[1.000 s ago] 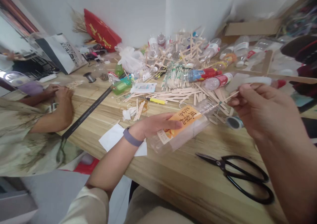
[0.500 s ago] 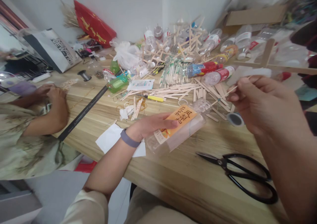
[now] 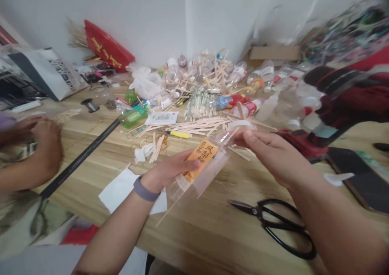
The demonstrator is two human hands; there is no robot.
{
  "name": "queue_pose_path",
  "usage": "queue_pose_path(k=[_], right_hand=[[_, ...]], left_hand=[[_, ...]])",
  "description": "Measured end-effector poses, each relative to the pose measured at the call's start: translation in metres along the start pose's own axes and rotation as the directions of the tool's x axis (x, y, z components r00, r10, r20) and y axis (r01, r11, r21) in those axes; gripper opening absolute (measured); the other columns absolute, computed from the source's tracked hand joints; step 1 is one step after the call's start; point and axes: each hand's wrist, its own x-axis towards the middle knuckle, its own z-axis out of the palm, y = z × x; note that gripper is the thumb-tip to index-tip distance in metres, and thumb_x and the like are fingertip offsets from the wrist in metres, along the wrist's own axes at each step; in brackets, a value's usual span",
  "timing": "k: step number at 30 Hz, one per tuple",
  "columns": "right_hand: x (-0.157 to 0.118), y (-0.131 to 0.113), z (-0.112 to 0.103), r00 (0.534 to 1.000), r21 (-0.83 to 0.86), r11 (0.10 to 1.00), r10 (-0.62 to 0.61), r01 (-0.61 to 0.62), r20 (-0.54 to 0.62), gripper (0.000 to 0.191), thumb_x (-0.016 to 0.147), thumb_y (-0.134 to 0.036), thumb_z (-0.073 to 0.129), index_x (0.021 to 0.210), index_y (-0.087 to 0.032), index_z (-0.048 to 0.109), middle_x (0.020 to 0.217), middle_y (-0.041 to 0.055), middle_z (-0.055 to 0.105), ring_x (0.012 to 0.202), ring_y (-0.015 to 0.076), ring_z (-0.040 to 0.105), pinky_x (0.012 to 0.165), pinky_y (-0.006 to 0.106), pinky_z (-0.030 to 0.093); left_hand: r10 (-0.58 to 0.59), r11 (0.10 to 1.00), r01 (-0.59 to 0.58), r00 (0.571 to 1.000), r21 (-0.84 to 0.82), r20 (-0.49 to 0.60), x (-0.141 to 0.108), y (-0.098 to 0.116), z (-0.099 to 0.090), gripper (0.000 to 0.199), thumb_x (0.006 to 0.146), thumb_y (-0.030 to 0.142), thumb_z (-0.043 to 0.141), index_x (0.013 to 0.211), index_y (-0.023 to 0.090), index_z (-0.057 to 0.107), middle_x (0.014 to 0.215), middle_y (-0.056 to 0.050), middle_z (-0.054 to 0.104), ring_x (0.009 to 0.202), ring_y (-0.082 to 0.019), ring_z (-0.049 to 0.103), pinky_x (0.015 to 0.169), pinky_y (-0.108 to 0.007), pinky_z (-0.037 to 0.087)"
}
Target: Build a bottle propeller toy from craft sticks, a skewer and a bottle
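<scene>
Bottle (image 3: 197,167), one, with an orange label, lies tilted over the worktop (image 3: 194,242), gripped by the left hand (image 3: 173,168). The right hand (image 3: 264,147) has its grip pinched on one thin stick (image 3: 233,133) at the bottle's neck. One pair of scissors (image 3: 255,211) lies right of the bottle, one phone (image 3: 361,181) farther right. Left of it, the left forearm partly covers white paper (image 3: 117,190); one long black strip (image 3: 82,155) and another person's hands (image 3: 42,131) are farther left. Beyond the bottle come one yellow tool (image 3: 180,134), one green bottle (image 3: 133,117), one spool (image 3: 90,105), then flat sticks (image 3: 200,125) and clear bottles, too many to count, crowding the way to one cardboard box (image 3: 275,52).
</scene>
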Motion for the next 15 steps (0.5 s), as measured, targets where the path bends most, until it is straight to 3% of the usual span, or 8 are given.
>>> queue_pose_path(k=[4, 9, 13, 15], right_hand=[[-0.004, -0.005, -0.004, 0.989, -0.207, 0.968, -0.149, 0.144, -0.011, 0.034, 0.091, -0.046, 0.049, 0.094, -0.023, 0.074, 0.097, 0.0061, 0.075, 0.097, 0.0251, 0.068, 0.087, 0.039, 0.051], [-0.012, -0.019, -0.005, 0.902, -0.507, 0.768, -0.43, 0.391, 0.042, 0.027, 0.092, -0.023, 0.048, 0.107, -0.018, 0.07, 0.089, 0.0085, 0.074, 0.084, 0.0218, 0.07, 0.077, 0.034, 0.054], [-0.017, -0.03, -0.008, 0.842, -0.517, 0.751, -0.529, 0.41, -0.101, 0.019, 0.091, -0.02, 0.05, 0.097, -0.021, 0.069, 0.101, 0.0084, 0.073, 0.094, 0.0212, 0.068, 0.08, 0.033, 0.052], [-0.02, -0.03, -0.006, 0.85, -0.493, 0.803, -0.482, 0.334, -0.21, 0.017, 0.091, -0.024, 0.05, 0.088, -0.022, 0.067, 0.094, 0.007, 0.072, 0.083, 0.0198, 0.068, 0.07, 0.031, 0.052]], left_hand=[[0.024, 0.997, -0.024, 1.0, 0.074, 0.006, 0.002, -0.003, -0.003, 0.057, 0.068, 0.05, 0.077, 0.114, 0.019, 0.064, 0.094, -0.004, 0.067, 0.081, -0.017, 0.059, 0.068, -0.024, 0.04], [0.075, 0.991, -0.076, 0.997, 0.109, 0.014, 0.004, -0.011, -0.005, 0.073, 0.061, 0.058, 0.077, 0.12, 0.018, 0.06, 0.097, -0.007, 0.066, 0.086, -0.021, 0.059, 0.067, -0.026, 0.042], [0.109, 0.989, -0.108, 0.994, 0.096, -0.006, 0.002, -0.015, -0.005, 0.082, 0.056, 0.064, 0.078, 0.121, 0.018, 0.057, 0.096, -0.007, 0.065, 0.079, -0.019, 0.058, 0.066, -0.026, 0.043], [0.118, 0.99, -0.117, 0.993, 0.078, -0.012, 0.001, -0.015, -0.004, 0.082, 0.055, 0.063, 0.079, 0.121, 0.018, 0.058, 0.094, -0.007, 0.065, 0.08, -0.02, 0.059, 0.066, -0.027, 0.044]])
